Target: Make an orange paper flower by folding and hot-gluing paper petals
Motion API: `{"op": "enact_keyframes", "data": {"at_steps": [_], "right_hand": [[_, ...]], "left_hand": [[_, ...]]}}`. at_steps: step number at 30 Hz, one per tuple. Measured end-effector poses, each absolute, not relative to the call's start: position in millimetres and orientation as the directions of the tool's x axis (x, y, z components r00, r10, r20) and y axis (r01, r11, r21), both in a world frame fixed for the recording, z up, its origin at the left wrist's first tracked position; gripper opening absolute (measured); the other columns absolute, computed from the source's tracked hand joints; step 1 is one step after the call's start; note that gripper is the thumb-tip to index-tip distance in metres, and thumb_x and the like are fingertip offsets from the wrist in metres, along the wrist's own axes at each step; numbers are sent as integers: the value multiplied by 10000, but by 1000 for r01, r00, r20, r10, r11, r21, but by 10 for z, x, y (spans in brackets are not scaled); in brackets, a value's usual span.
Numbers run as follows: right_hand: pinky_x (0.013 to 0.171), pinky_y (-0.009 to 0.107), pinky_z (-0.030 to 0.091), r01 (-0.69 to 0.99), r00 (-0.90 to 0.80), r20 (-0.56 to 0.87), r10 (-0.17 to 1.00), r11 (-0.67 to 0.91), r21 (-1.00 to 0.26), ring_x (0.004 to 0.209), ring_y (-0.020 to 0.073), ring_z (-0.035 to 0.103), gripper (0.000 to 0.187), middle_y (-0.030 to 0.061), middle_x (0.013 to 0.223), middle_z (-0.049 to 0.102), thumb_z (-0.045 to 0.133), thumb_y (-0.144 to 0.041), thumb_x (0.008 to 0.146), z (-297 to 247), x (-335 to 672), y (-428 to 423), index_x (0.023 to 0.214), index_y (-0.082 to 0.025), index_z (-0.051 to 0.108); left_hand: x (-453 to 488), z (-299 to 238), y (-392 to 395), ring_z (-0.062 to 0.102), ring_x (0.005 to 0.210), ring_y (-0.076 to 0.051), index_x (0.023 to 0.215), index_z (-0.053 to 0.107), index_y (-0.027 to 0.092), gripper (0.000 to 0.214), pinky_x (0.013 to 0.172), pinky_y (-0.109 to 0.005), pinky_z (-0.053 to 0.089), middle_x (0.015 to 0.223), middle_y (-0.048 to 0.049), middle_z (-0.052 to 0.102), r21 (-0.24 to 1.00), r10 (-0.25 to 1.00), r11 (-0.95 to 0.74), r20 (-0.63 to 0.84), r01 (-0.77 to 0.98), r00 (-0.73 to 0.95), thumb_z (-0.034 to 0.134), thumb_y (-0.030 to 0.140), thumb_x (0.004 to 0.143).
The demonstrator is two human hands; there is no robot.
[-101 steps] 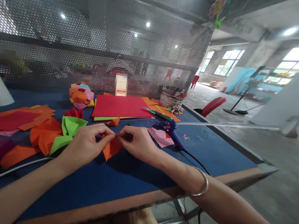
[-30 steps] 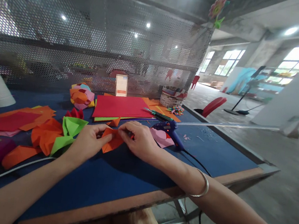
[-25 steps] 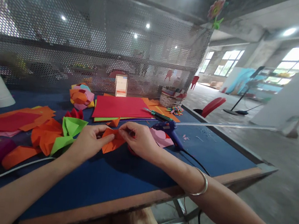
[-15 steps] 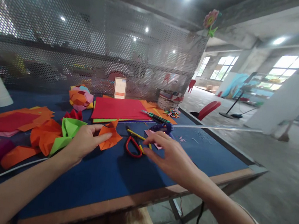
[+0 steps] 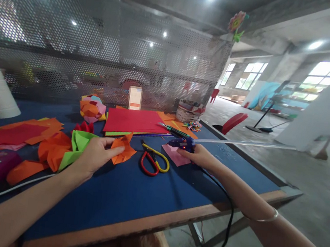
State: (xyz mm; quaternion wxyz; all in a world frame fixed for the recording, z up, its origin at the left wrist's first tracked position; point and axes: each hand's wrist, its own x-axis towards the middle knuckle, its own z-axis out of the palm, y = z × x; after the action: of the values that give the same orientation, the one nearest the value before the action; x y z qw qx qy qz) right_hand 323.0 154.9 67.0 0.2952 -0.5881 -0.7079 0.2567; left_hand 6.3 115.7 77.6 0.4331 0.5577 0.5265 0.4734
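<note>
Off the paper (image 5: 121,152), right hand (image 5: 199,155) now clasps the glue gun (image 5: 180,143); left hand (image 5: 95,155) pinches the paper. Careless aim could burn that hand.

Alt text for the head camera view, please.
The left hand pinches a folded orange paper at a blue table while the right hand grips a glue gun. Scissors lie between them, with coloured paper sheets behind.

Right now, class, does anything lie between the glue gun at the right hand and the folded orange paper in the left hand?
Yes. The scissors lie flat on the table between the glue gun and the orange paper, with their handles toward the person.
</note>
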Motion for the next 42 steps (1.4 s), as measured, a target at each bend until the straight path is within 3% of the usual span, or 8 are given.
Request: {"op": "enact_keyframes", "data": {"at_steps": [7,15,20,22,28,32,37,42], "right_hand": [[750,313,493,484,7,144,990,122,-867,819,215,659,326,100,850,730,655,-421,757,669,3154,1590,851,-116,723],[683,294,471,533,-171,135,976,207,-820,705,169,585,316,23,721,662,685,-452,746,841,3115,1522,855,-158,725],[729,297,488,483,-322,109,940,263,-836,792,169,596,390,31,885,685,641,-457,801,919,3026,1469,1078,-191,705],[755,313,489,511,-326,158,932,314,-800,814,182,604,399,32,895,689,627,-458,810,935,2982,1448,1103,-197,698],[697,297,480,555,-338,353,872,488,-674,744,179,617,345,58,818,681,531,-477,875,989,2719,1319,891,-164,675],[648,271,433,520,-455,511,729,684,-512,694,150,566,261,30,784,633,559,-428,886,997,2421,1273,854,-172,602],[659,265,414,457,-653,506,564,826,-331,717,142,538,141,29,832,596,542,-323,914,926,2190,1291,873,-189,523],[671,281,415,430,-687,503,525,851,-301,726,157,541,114,42,821,584,516,-294,930,847,2198,1282,871,-199,496]], "left_hand": [[72,808,1139,683,673,-215,737,739,169,298,560,-278,511,749,-58,762,962,994,-98,106,256,-14,760,426,586],[77,829,1115,640,583,-186,633,714,198,195,484,-246,462,610,-19,715,952,992,-121,128,281,-7,753,385,597],[60,824,1121,630,577,-183,657,717,206,203,479,-249,445,604,-16,706,947,993,-116,118,298,10,742,400,603],[62,827,1123,632,583,-183,667,720,204,195,484,-252,445,622,-19,713,951,994,-108,109,289,11,738,388,607],[49,772,1181,651,572,-172,710,742,188,197,533,-260,483,687,-25,746,975,998,-56,56,217,7,746,342,588],[-12,710,1246,636,530,-150,751,754,151,277,520,-239,479,655,-34,740,988,1000,-25,27,155,-11,789,335,545],[-68,740,1258,605,479,-125,757,743,135,280,525,-238,497,614,-22,724,996,999,19,-17,83,-27,806,295,535],[-68,786,1258,597,480,-124,695,735,152,218,466,-208,438,571,-12,698,991,998,31,-25,129,-50,789,290,535]]}}
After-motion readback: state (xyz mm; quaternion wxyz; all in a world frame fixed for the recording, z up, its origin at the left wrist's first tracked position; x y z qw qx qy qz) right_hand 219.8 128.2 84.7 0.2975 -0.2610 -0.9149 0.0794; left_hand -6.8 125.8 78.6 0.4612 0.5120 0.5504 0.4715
